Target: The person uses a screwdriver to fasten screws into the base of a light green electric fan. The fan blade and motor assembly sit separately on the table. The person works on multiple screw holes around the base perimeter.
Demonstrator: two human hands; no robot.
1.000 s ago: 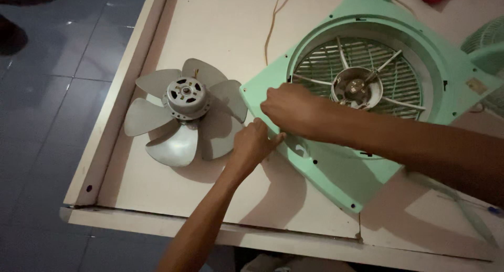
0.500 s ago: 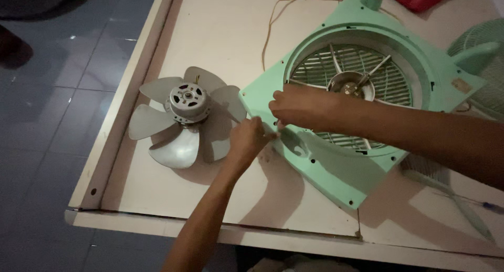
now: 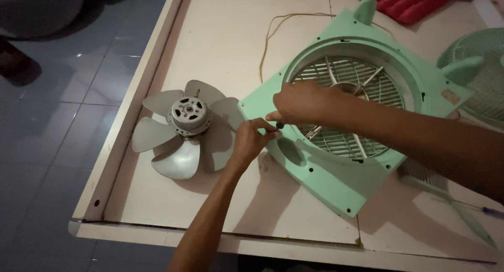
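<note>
Both arms are stretched forward and inward. The left hand [image 3: 251,138] is curled, fingertips pinched together, while the right hand [image 3: 299,104] is held palm-down just above it, fingers bent, nearly touching.

Beside the mint-green fan housing [image 3: 336,183] with its pale slatted grille [image 3: 344,75] lie grey fan blades [image 3: 176,133] around a silver motor [image 3: 189,114], on a cream table [image 3: 226,46], a red cloth [image 3: 415,2] beyond.

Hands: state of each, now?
Left hand: fingers pinched at the edge of the square mint-green plastic fan housing; contents cannot be told.
Right hand: curled on that edge, likewise unclear.
</note>
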